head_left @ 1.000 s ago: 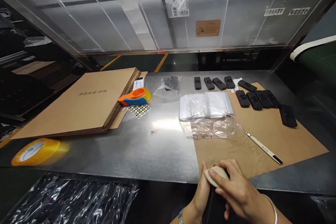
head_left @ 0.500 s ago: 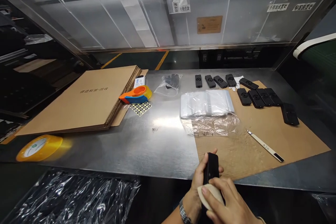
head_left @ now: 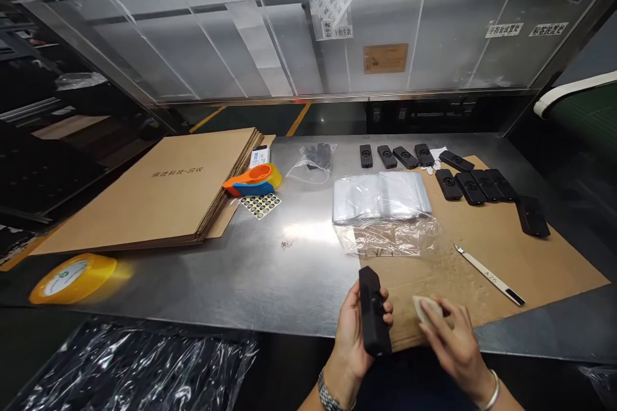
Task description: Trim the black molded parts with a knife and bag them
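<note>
My left hand point(head_left: 351, 327) is closed around a black rectangular device point(head_left: 372, 314), tilted at the table's front edge. Between the fingers of my right hand point(head_left: 456, 340) is a pale cream sponge pad point(head_left: 424, 309), a short way right of the device. Beyond them, clear plastic bags point(head_left: 383, 196) lie stacked. To the right, a white craft knife point(head_left: 489, 274) rests on a brown cardboard sheet point(head_left: 434, 270). Several similar black devices point(head_left: 449, 184) lie at the back right, a few over a white glove point(head_left: 436, 157).
Flat cardboard boxes point(head_left: 159, 192) are stacked at left. Beside them are an orange and blue tape dispenser point(head_left: 250, 181) and a sticker sheet point(head_left: 260, 205). A yellow tape roll point(head_left: 72, 279) lies front left. A clear panel point(head_left: 385, 32) stands across the back.
My right hand has moved the sponge pad off the device and to the right. My left hand has turned the device, so more of it shows.
</note>
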`<state>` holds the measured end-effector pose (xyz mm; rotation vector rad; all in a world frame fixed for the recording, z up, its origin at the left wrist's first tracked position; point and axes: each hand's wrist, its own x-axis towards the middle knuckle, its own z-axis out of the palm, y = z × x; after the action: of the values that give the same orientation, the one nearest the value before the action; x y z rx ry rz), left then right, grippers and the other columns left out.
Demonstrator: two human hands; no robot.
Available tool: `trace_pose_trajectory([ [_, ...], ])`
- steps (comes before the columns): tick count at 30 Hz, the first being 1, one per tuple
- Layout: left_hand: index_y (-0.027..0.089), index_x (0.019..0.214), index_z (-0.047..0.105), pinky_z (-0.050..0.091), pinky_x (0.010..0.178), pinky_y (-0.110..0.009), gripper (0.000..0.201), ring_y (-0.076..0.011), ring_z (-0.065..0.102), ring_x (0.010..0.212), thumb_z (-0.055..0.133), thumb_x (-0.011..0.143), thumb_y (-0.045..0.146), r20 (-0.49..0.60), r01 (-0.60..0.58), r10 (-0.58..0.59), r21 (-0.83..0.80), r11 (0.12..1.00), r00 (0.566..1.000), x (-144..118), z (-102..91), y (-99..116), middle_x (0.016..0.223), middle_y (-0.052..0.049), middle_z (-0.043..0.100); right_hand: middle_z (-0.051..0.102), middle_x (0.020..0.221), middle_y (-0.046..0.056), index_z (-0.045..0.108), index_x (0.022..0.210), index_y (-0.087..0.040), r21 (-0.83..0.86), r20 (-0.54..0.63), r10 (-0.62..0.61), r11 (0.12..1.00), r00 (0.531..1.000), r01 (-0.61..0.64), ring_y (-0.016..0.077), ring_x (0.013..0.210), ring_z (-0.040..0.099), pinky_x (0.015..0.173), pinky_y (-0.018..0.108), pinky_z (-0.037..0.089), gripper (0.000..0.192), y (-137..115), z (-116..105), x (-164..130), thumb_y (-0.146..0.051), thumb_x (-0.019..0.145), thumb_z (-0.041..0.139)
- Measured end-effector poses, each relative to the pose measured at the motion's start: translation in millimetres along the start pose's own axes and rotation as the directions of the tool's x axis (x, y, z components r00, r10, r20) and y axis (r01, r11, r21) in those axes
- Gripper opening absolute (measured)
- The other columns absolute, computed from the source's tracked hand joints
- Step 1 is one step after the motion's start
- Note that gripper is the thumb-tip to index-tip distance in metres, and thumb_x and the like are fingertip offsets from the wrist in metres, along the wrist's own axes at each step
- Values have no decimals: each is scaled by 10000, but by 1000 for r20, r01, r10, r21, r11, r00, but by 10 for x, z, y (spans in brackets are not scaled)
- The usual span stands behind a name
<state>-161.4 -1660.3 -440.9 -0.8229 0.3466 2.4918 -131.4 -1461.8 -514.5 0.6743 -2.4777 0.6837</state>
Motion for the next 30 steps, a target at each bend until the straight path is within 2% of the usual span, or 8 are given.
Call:
trace_pose_trajectory([
  [6, 114, 994, 562, 427, 508, -172, 302, -61, 489, 495, 606, 699, 63, -15, -97, 98, 92, 991, 995, -14, -67, -86, 645, 6, 539, 509, 1051, 130, 477, 1233, -151, -142, 41, 249, 960, 968, -241, 249, 970, 492, 823, 419, 457, 401, 630, 47, 193, -369, 904, 409],
  [10, 105, 921, 588, 500, 804, -392, 249, -194, 627, 781, 580, 682, 37, -9, -56, 56, 18, 998, 998, -38, -86, -101, 887, -82, 639, 517, 984, 171, 540, 1129, -86, -504, -65, 380, 785, 923, -359, 288, 886, 468, 754, 428, 435, 381, 1041, -156, 204, -344, 891, 390],
  [13, 71, 958, 594, 463, 885, -467, 212, -241, 623, 864, 581, 764, 156, 33, -31, 30, 28, 999, 999, -69, -30, -92, 1019, -129, 629, 526, 849, 151, 582, 1005, -88, -639, 41, 430, 705, 902, -307, 274, 778, 459, 674, 386, 419, 323, 1248, -251, 148, -326, 879, 405],
  [17, 34, 903, 609, 515, 706, -309, 505, -190, 610, 708, 461, 837, 512, 120, 32, -39, 57, 998, 992, -102, 56, -60, 801, -116, 619, 504, 752, 125, 557, 832, -113, -592, 109, 408, 759, 906, -271, 247, 724, 483, 663, 360, 413, 288, 1307, -290, 122, -296, 889, 342],
  [21, 148, 1105, 550, 505, 688, -303, 496, -181, 598, 697, 377, 859, 542, 133, -183, 167, 115, 976, 977, -120, 116, -43, 803, -62, 585, 526, 703, 79, 486, 817, -173, -235, -3, 559, 806, 829, -544, 205, 620, 526, 564, 318, 420, 284, 920, -395, 204, -352, 893, 279],
  [24, 324, 1318, 339, 490, 607, -277, 532, -153, 572, 629, 362, 848, 572, 140, -344, 322, 179, 922, 936, -108, 145, -46, 800, -20, 571, 502, 557, -18, 470, 872, -205, 238, 294, 605, 704, 740, -670, 138, 470, 500, 465, 243, 411, 282, 309, -509, 268, -407, 921, 279],
  [27, 381, 1348, 262, 465, 556, -244, 571, -122, 530, 583, 381, 831, 595, 145, -393, 370, 193, 899, 918, -83, 160, -46, 794, 1, 553, 491, 490, -43, 497, 817, -218, 445, 586, 340, 624, 736, -643, 104, 419, 483, 430, 203, 400, 295, -311, -601, 336, -385, 941, 288],
  [30, 334, 1307, 358, 456, 545, -241, 564, -112, 508, 567, 397, 818, 610, 139, -408, 388, 185, 894, 911, -75, 169, -38, 788, 2, 541, 579, 548, -18, 560, 867, -231, 488, 592, 159, 710, 790, -508, 114, 465, 534, 488, 210, 449, 246, -684, -660, 447, -347, 929, 352],
])
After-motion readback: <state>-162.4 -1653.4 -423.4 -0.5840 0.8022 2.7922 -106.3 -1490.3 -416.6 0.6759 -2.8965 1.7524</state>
